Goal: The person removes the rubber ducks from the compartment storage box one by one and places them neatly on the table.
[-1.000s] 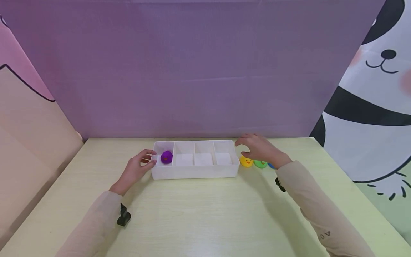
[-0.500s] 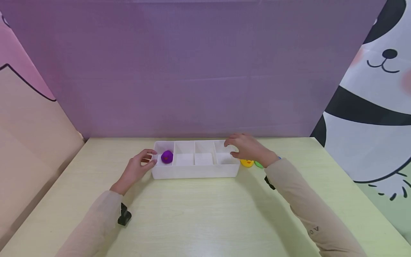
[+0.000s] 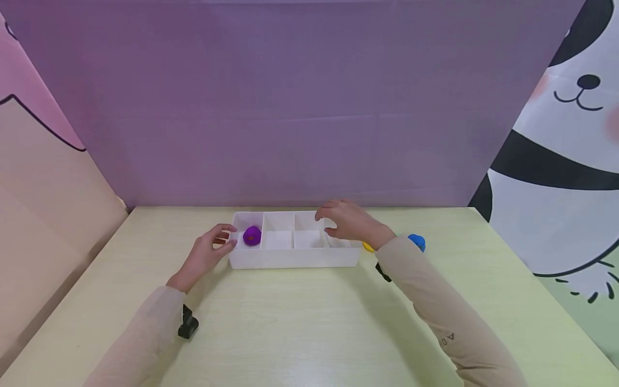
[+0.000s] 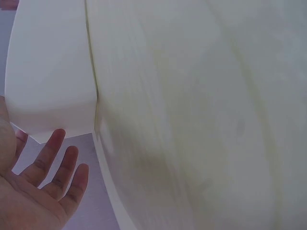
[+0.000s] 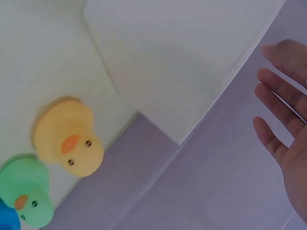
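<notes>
A white box (image 3: pixel 293 259) with a row of several compartments lies along the far part of the table. Its leftmost compartment holds a small purple toy (image 3: pixel 252 236) with an orange spot, probably a duck. My left hand (image 3: pixel 200 259) is at the box's left end, fingertips at the wall; in the left wrist view its fingers are loosely spread. Above the box's right half hovers my right hand (image 3: pixel 352 222), thumb apart from the fingers and nothing between them. Right of the box sit a yellow rubber duck (image 5: pixel 69 136), a green rubber duck (image 5: pixel 29 187) and a blue toy (image 3: pixel 417 242).
The pale wooden table (image 3: pixel 290 322) ends at a purple backdrop (image 3: pixel 300 107) close behind the box. My right sleeve (image 3: pixel 425 290) covers the green duck and part of the yellow one in the head view. A panda print (image 3: pixel 566 161) is on the right.
My right hand has moved left, from above the ducks to over the box's right compartments. The blue toy has come into fuller view. My left hand has stayed in place.
</notes>
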Demonstrator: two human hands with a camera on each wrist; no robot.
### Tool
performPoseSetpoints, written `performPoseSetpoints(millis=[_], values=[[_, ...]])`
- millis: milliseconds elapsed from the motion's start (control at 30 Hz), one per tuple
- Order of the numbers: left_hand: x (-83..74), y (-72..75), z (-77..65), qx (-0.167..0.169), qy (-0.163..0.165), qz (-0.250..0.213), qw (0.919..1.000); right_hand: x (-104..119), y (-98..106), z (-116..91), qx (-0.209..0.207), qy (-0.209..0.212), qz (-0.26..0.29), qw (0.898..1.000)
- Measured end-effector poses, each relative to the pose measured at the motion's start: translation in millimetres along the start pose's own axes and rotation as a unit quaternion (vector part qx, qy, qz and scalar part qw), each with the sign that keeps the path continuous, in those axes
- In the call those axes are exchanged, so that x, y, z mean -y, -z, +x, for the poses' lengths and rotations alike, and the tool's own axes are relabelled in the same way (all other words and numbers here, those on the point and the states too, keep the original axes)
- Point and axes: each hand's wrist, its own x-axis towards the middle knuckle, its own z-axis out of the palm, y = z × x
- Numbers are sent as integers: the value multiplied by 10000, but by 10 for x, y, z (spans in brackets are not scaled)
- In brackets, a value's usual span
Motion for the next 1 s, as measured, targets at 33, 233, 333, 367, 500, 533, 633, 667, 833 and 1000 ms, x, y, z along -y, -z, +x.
performPoseSetpoints(millis=[33, 233, 333, 367, 500, 533, 633, 667, 833, 1000], values=[[-1, 1, 2, 14, -19, 5, 10000, 16, -2, 19, -17, 24, 10, 10000], [-15, -1, 7, 29, -47, -18, 10000, 107, -34, 143, -46, 124, -48, 9999], [-14, -11, 13, 19, -7, -43, 10000, 151, -51, 208, 31, 103, -28, 9999], [-10, -14, 15, 25, -37, -34, 10000, 163, -58, 233, 53, 102, -19, 9999], [-13, -26, 13, 36, -45, -48, 10000, 213, -82, 332, 95, 157, 57, 9998], [-19, -27, 10, 41, -52, -46, 10000, 227, -86, 356, 109, 171, 71, 9998], [-31, -30, 9, 41, -23, -47, 10000, 269, -103, 435, 148, 197, 60, 9997], [-35, -29, 8, 43, -14, -44, 10000, 285, -107, 462, 169, 200, 37, 9996], [-50, -25, -3, 60, -12, -44, 10000, 388, -116, 596, 277, 211, -6, 9994], [-46, -30, -2, 28, -29, -17, 10000, 497, -104, 709, 319, 220, 31, 9992]])
